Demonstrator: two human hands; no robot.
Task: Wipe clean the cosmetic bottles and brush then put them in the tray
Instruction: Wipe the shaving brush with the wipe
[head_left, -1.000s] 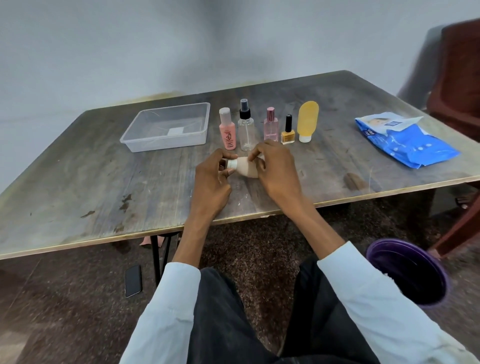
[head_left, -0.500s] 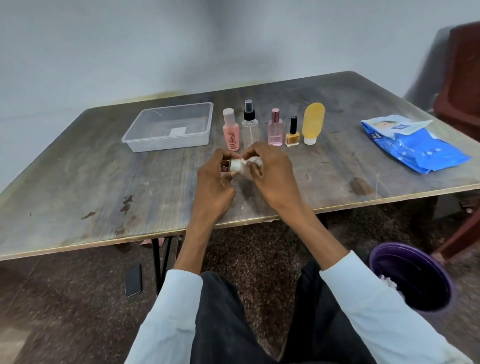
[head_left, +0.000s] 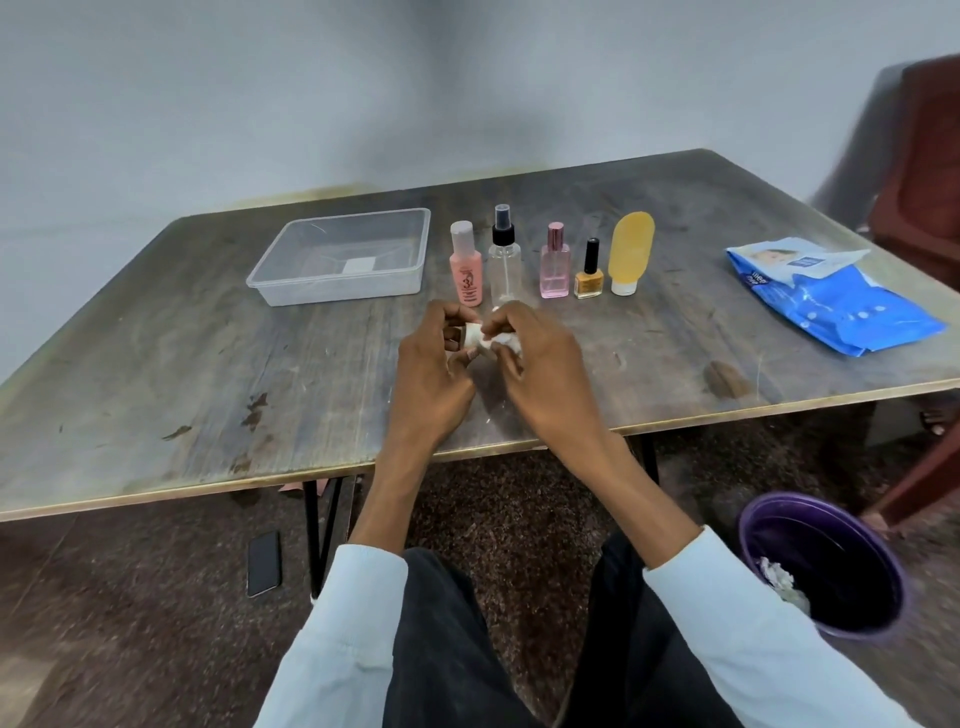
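Note:
Over the table's front middle, my left hand (head_left: 431, 374) grips the white-capped end of a small bottle (head_left: 471, 335). My right hand (head_left: 545, 374) holds a white wipe (head_left: 503, 340) wrapped round the bottle's body, which is hidden under it. Behind my hands stand a pink bottle (head_left: 466, 270), a clear spray bottle (head_left: 505, 262), a pink perfume bottle (head_left: 555, 267), a yellow nail polish (head_left: 588, 278) and a yellow tube (head_left: 630, 249). The clear plastic tray (head_left: 337, 299) sits at the back left with nothing in it. No brush is visible.
A blue pack of wipes (head_left: 836, 301) lies at the table's right. A purple bin (head_left: 779, 519) with crumpled wipes stands on the floor beside my right knee. A phone (head_left: 263, 564) lies on the floor under the table. A dark red chair (head_left: 919, 171) is at the far right.
My right hand has slid the wipe over the bottle's beige body, which no longer shows. Both hands stay together at the same spot; the other bottles have not moved.

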